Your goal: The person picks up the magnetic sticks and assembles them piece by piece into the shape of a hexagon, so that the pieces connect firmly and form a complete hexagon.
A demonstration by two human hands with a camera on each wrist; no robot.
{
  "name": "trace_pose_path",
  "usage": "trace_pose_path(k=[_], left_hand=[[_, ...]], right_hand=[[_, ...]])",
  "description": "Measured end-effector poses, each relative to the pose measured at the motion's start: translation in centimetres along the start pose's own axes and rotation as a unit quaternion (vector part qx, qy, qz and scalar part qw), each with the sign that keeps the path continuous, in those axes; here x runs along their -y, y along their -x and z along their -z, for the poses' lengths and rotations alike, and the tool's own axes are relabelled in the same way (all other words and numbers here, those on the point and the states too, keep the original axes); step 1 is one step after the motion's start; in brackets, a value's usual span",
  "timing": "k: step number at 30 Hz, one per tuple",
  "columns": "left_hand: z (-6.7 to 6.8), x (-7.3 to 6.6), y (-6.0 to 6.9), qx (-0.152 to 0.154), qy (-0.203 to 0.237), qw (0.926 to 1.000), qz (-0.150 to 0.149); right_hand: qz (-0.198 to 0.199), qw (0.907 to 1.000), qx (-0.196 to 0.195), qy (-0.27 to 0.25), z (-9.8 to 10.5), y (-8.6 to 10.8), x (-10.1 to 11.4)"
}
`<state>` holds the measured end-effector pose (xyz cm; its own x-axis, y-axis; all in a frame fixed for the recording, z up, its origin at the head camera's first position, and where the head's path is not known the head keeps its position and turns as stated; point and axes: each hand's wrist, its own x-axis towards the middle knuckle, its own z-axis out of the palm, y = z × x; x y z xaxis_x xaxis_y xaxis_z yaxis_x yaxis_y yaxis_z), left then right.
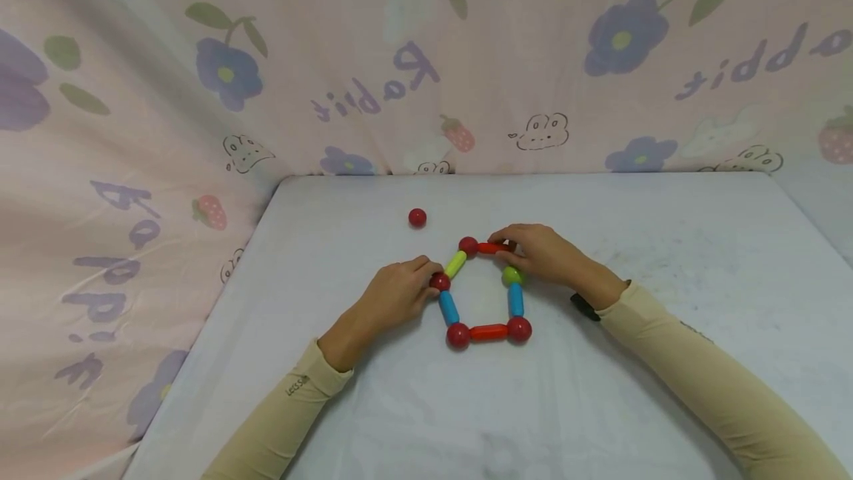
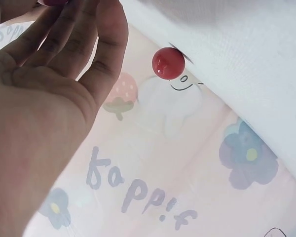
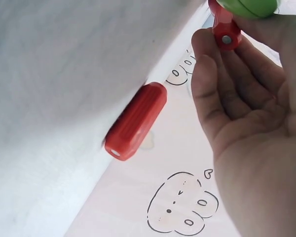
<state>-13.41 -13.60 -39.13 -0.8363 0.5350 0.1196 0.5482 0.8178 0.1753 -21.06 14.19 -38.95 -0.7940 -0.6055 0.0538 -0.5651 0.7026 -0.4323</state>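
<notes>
Rods and balls lie joined in an outline on the white table. My left hand (image 1: 400,291) pinches the red ball (image 1: 440,282) at its left corner, between a yellow-green rod (image 1: 455,265) and a blue rod (image 1: 449,307). My right hand (image 1: 543,250) holds a red rod (image 1: 492,248) between thumb and fingers. One end of this rod meets the top red ball (image 1: 469,246); its metal-tipped end (image 3: 227,39) faces the right wrist camera. Close below the right fingers is a green ball (image 1: 512,275), with a second blue rod (image 1: 516,299) under it.
Two red balls (image 1: 458,335) joined by a red rod (image 1: 489,332) form the near side. A loose red ball (image 1: 417,218) lies farther back. Another red rod (image 3: 135,121) lies beside my right hand. Patterned cloth (image 1: 373,58) hangs behind and left of the table.
</notes>
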Motion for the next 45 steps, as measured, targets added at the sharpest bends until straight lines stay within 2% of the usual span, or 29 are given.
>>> trace_pose_path(k=[9, 20, 29, 41, 45], left_hand=[[0.3, -0.1, 0.1, 0.009, 0.008, 0.9999, 0.007], [-0.1, 0.2, 0.2, -0.002, 0.030, 0.9995, 0.006], [-0.3, 0.3, 0.1, -0.002, 0.039, 0.9992, 0.011], [-0.3, 0.1, 0.1, 0.002, 0.037, 0.9990, 0.023], [-0.3, 0.1, 0.1, 0.000, 0.035, 0.9991, 0.023]], right_hand=[[-0.002, 0.9998, 0.004, -0.017, -0.2, 0.1, -0.2], [0.018, 0.9987, 0.016, 0.045, -0.4, 0.3, -0.2], [0.016, 0.9981, 0.025, 0.053, -0.2, 0.6, -0.5], [0.019, 0.9985, 0.018, 0.049, 0.1, 1.0, -0.9], [0.009, 0.9987, 0.019, 0.047, 0.3, 1.2, -1.0]])
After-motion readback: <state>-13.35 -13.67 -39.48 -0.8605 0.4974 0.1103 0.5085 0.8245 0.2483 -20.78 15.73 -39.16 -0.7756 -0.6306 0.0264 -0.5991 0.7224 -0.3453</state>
